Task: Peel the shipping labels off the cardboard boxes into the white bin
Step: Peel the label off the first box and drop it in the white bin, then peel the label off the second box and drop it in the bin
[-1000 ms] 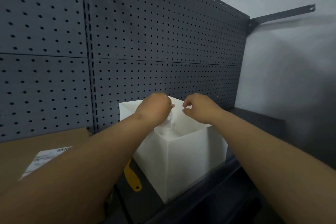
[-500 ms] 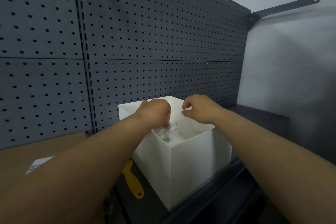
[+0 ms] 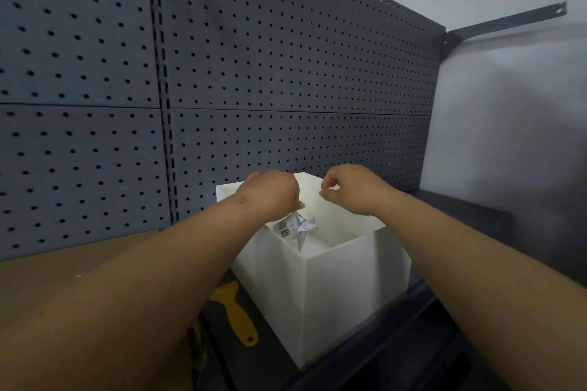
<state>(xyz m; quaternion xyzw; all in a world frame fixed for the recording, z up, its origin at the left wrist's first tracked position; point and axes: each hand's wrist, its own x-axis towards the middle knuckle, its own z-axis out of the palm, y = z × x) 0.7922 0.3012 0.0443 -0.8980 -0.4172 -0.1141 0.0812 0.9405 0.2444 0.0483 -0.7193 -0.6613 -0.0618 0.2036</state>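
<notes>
Both of my hands hover over the open white bin (image 3: 343, 289) on the dark bench. My left hand (image 3: 270, 194) is curled, knuckles up, and holds a crumpled shipping label (image 3: 295, 227) that hangs from its fingertips inside the bin's mouth, barcode showing. My right hand (image 3: 349, 189) is just to the right above the bin's far rim, its fingers curled with thumb and forefinger close together and nothing visible between them. A cardboard box (image 3: 79, 267) lies at the left, mostly hidden under my left forearm.
A yellow plastic scraper (image 3: 236, 316) lies on the bench between the box and the bin. A dark grey pegboard (image 3: 254, 89) stands right behind the bin. A grey wall with a metal bracket (image 3: 505, 22) closes the right side.
The crumpled label has come down out of my left hand's grip and now dangles lower into the bin. My right hand has stayed in place. The view tilted up, so the box's label left the frame.
</notes>
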